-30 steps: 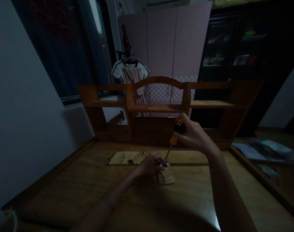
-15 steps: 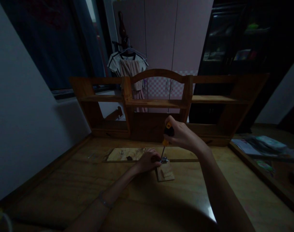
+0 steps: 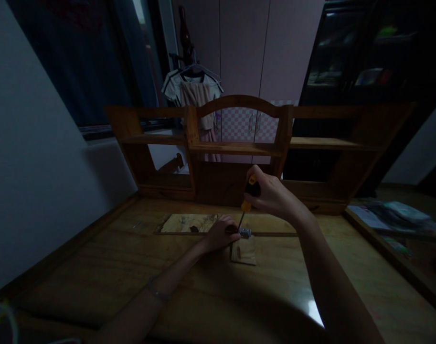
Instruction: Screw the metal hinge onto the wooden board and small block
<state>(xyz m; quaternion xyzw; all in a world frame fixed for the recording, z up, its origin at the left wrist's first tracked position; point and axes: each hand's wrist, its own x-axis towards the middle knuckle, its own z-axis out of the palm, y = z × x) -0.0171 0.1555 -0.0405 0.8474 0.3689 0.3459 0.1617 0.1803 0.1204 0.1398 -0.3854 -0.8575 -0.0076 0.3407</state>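
Note:
My right hand (image 3: 271, 193) is closed round the yellow and black handle of a screwdriver (image 3: 246, 206). Its thin shaft slants down to a small silver metal fitting (image 3: 245, 233), which looks like a latch or hinge. The fitting is at the far end of a small square wooden board (image 3: 243, 252). My left hand (image 3: 222, 235) rests at the left of the fitting, fingers bent and pinched close to the screwdriver's tip. What lies between those fingers is hidden. Beyond both hands lies a long wooden board (image 3: 184, 223) with dark, rough markings.
Everything lies on a wooden tabletop (image 3: 160, 272). A wooden shelf unit (image 3: 235, 149) stands along its far edge. At the left on the table is a small thin metal piece (image 3: 136, 224). Papers and bags (image 3: 393, 212) lie beyond the right edge. The room is dim.
The view has shifted slightly, so most of the scene sits a little higher and further right. The small board has moved slightly left against the long one. Both hands keep about the same pose.

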